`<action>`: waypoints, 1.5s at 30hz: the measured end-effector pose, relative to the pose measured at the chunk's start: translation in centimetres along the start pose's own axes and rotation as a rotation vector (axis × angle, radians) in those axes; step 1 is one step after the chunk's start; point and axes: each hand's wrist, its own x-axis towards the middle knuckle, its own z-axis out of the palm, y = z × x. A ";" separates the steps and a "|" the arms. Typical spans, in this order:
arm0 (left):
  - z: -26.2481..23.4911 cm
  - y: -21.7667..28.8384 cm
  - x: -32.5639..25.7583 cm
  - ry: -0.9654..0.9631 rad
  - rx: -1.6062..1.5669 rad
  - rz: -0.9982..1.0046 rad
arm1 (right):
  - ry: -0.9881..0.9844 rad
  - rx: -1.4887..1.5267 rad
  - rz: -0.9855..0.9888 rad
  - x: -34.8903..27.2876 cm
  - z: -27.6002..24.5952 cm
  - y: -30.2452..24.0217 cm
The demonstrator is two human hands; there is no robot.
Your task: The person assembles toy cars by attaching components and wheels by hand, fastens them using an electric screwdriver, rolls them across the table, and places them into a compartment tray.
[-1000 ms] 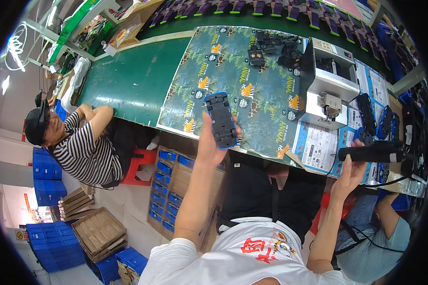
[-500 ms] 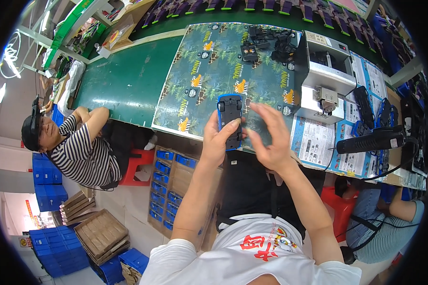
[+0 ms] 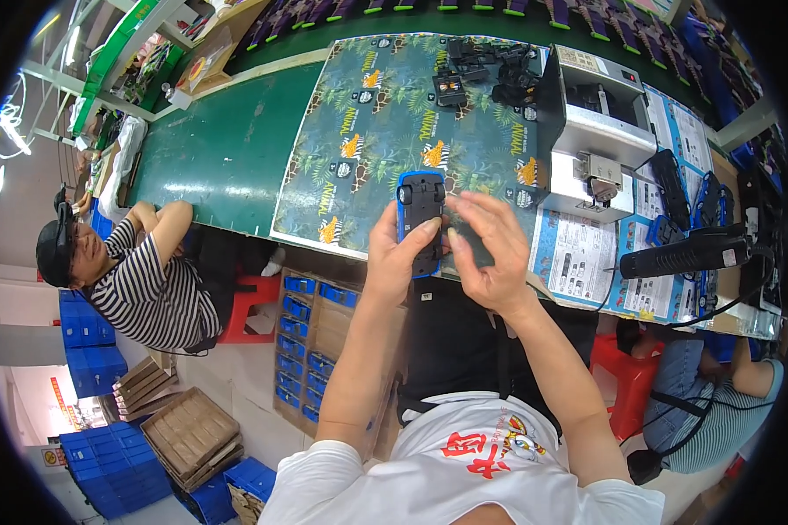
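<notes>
My left hand (image 3: 396, 249) grips a blue toy car (image 3: 422, 210), its thumb pressed over the black underside. The car is held bottom up above the table's front edge, with wheels showing at its far end. Close to the car's right side is my right hand (image 3: 496, 262), its fingers apart and its palm turned toward the car. Its fingertips come near the car's edge; whether they touch it I cannot tell.
Black plastic parts (image 3: 473, 70) lie piled at the table's far side. A metal machine (image 3: 600, 131) stands to the right, beside a black cylindrical tool (image 3: 687, 255) with a cable. Left sits a person in a striped shirt (image 3: 162, 297); a box of blue car bodies (image 3: 324, 350) stands below the table.
My right hand has drawn slightly closer to the toy car, its fingers less spread. My left hand still holds the car in nearly the same place. The view has shifted slightly.
</notes>
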 end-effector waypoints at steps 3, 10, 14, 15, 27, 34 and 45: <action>0.1 0.2 -0.1 0.009 -0.026 -0.058 | 0.038 0.005 0.051 0.6 0.0 0.0; -0.3 0.3 0.0 -0.022 -0.017 -0.063 | -0.056 -0.009 0.086 -0.2 -0.2 0.3; -0.3 0.5 0.0 -0.027 -0.024 -0.107 | -0.010 0.099 0.153 -0.7 -0.5 0.3; -0.3 0.5 -0.1 -0.022 -0.021 -0.120 | 0.045 0.072 0.127 -0.3 -0.4 0.1; -1.0 0.4 0.3 -0.021 -0.108 -0.117 | -0.003 0.144 0.065 -0.6 -0.3 0.1; -2.4 -0.2 0.5 0.035 -0.278 -0.127 | -0.147 0.103 -0.043 -0.3 0.0 -0.2; -2.3 -0.3 0.7 0.039 -0.287 -0.114 | -0.188 0.066 -0.081 -0.5 -0.2 -0.1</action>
